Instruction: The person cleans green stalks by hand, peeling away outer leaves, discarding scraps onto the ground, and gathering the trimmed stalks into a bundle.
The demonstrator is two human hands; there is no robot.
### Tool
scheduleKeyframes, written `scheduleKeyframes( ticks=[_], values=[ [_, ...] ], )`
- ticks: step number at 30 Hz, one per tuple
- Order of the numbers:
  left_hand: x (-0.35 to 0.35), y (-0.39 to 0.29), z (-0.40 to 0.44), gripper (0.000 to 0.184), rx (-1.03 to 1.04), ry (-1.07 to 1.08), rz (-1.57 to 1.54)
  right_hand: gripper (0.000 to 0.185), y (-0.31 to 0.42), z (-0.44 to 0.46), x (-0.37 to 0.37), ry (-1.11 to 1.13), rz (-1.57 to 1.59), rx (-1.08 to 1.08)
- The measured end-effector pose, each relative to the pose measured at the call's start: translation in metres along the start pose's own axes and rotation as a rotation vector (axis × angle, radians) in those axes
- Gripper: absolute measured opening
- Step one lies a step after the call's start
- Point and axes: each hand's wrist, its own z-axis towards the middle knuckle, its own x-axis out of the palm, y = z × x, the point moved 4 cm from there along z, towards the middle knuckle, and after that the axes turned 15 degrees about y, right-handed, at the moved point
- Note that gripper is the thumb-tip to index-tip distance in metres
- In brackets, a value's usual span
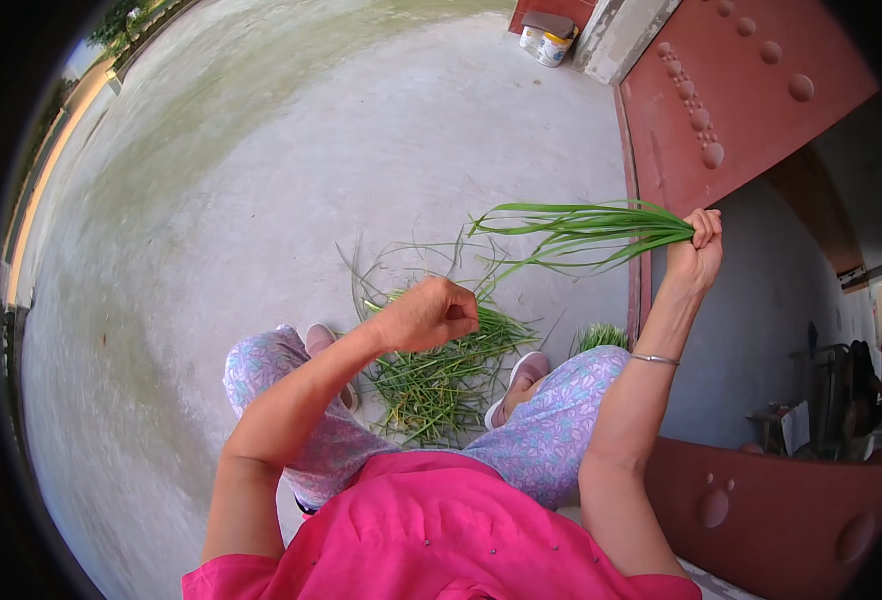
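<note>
My right hand [699,248], raised out to the right, is closed around one end of a bunch of green chives [591,232]. Their long flat leaves stretch left across the view, with the tips spread apart. Over the pile in the middle, my left hand [429,315] is closed, thumb against the curled fingers; what it holds, if anything, is hidden. Below it, a loose pile of green and yellowish leaves and trimmings [431,385] lies on the ground between my feet. A smaller bundle of chives [601,338] shows beside my right knee.
Pale concrete ground [291,170] spreads ahead and left, with some stray leaves near the pile. On the right stand red metal door panels [741,100] with round bosses, and a dim room behind. A white bucket [546,45] sits by the far wall. My knees flank the pile.
</note>
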Motion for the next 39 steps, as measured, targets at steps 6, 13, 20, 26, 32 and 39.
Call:
scheduleKeyframes(
  ticks=[6, 13, 20, 26, 32, 39],
  values=[
    [-0.002, 0.023, 0.011, 0.01, -0.062, -0.127, 0.005, 0.022, -0.006, -0.001, -0.001, -0.04, 0.064, 0.043],
    [0.01, 0.069, 0.036, 0.015, 0.023, -0.336, -0.047, 0.005, -0.029, -0.007, -0.004, -0.087, 0.164, 0.051],
    [-0.011, 0.007, 0.016, 0.022, -0.009, -0.392, -0.336, 0.004, -0.031, -0.007, -0.009, -0.059, 0.097, 0.049],
    [-0.011, -0.018, 0.007, 0.013, 0.086, -0.253, -0.635, 0.005, -0.046, -0.01, -0.007, -0.088, 0.06, 0.048],
    [-0.011, -0.019, 0.004, 0.02, 0.079, -0.169, -0.642, 0.008, -0.059, -0.009, -0.014, -0.077, 0.032, 0.077],
    [-0.004, -0.011, 0.005, 0.015, 0.089, -0.196, -0.703, 0.012, -0.074, -0.012, -0.019, -0.047, -0.007, 0.13]
  ],
)
